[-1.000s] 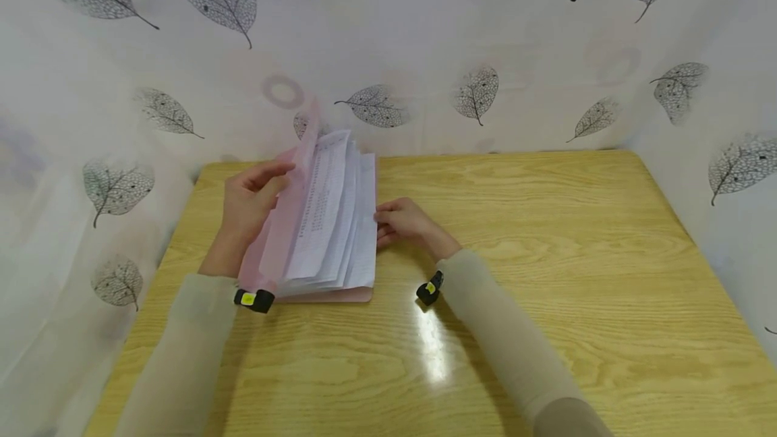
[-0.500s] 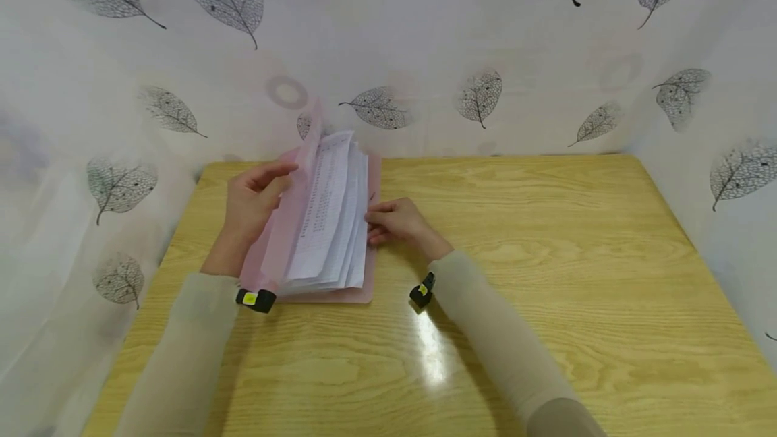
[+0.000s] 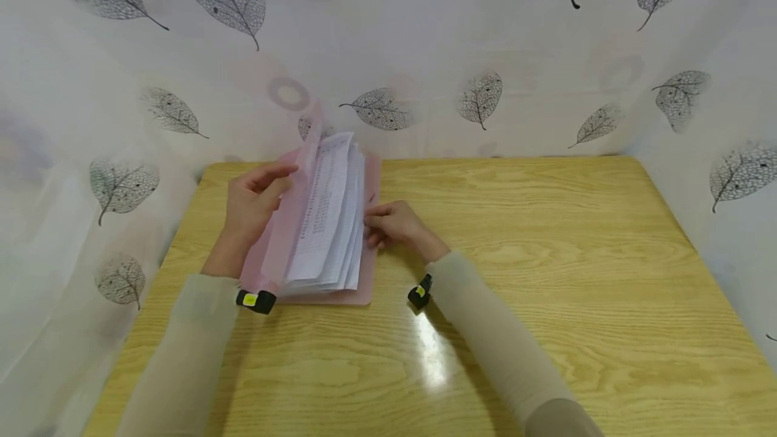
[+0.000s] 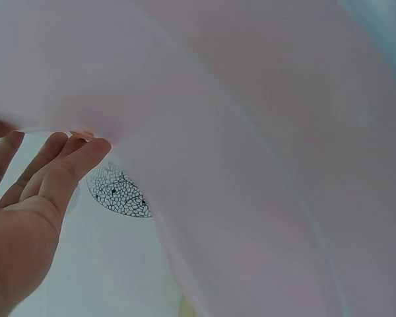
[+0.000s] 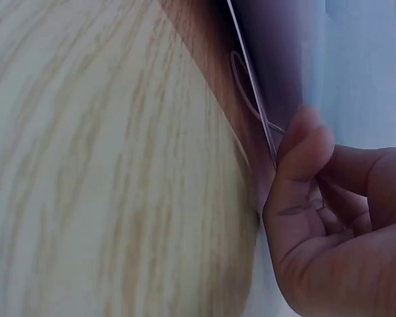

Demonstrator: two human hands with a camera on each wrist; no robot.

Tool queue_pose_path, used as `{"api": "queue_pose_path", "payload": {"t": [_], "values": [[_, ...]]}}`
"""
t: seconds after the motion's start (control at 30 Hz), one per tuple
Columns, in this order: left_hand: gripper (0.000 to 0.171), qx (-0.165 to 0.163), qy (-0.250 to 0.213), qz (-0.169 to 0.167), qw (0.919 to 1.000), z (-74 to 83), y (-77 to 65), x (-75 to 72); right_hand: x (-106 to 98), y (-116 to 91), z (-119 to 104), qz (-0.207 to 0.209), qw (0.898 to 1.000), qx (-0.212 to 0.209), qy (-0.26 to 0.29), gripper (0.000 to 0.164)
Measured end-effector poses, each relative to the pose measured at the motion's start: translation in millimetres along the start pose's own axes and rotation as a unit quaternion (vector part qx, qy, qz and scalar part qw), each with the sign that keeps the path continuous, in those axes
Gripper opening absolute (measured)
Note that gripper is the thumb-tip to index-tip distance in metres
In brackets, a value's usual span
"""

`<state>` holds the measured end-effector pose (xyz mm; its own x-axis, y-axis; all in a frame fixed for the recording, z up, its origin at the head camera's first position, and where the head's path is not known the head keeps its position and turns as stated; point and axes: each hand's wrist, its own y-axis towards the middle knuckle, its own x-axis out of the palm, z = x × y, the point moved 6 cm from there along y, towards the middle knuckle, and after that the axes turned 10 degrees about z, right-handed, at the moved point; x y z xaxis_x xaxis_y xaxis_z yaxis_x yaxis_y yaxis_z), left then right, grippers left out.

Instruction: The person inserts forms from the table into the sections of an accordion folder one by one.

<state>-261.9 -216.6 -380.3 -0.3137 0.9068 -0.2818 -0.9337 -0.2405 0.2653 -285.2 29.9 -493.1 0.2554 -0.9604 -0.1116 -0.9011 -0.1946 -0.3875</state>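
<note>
A pink folder (image 3: 366, 282) lies on the left part of the table, its front cover lifted at a slant. Several printed white sheets (image 3: 322, 221) fan out inside it. On the left side, my left hand (image 3: 247, 204) holds the raised cover's edge between thumb and fingers; the left wrist view shows the fingers (image 4: 69, 165) at the edge of the translucent pink cover (image 4: 237, 198). At the sheets' right edge, my right hand (image 3: 399, 224) pinches the paper with thumb and index finger. In the right wrist view, the right hand (image 5: 330, 211) hides the pinched edge.
The wooden table (image 3: 534, 275) extends to the right and front of the folder. A white curtain (image 3: 419, 39) with leaf prints hangs behind and along both sides. Each wrist wears a small black camera (image 3: 256, 301).
My right hand has shifted left with the sheets' right edge, baring a strip of pink back cover. The left hand keeps its hold on the cover; the view has tilted slightly.
</note>
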Motion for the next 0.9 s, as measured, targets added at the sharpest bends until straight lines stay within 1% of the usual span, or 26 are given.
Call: {"api": "queue_pose_path", "payload": {"t": [0.33,0.47,0.67,0.9], "values": [[0.032,-0.003,0.007,-0.005,1.0,1.0,-0.4,1.3,-1,-2,-4,0.008,1.0,-0.006,0.003,0.032],[0.03,-0.003,0.007,-0.006,1.0,1.1,-0.5,4.3,-5,-3,-3,0.01,1.0,-0.002,0.01,0.031],[0.027,0.007,-0.005,-0.017,0.9998,-2.9,-1.5,16.8,-17,-7,-3,0.027,0.999,0.005,0.03,0.029],[0.025,0.019,0.011,-0.034,0.9992,-8.0,-7.8,36.3,-39,-9,-5,0.064,0.997,-0.003,0.032,0.031]]}}
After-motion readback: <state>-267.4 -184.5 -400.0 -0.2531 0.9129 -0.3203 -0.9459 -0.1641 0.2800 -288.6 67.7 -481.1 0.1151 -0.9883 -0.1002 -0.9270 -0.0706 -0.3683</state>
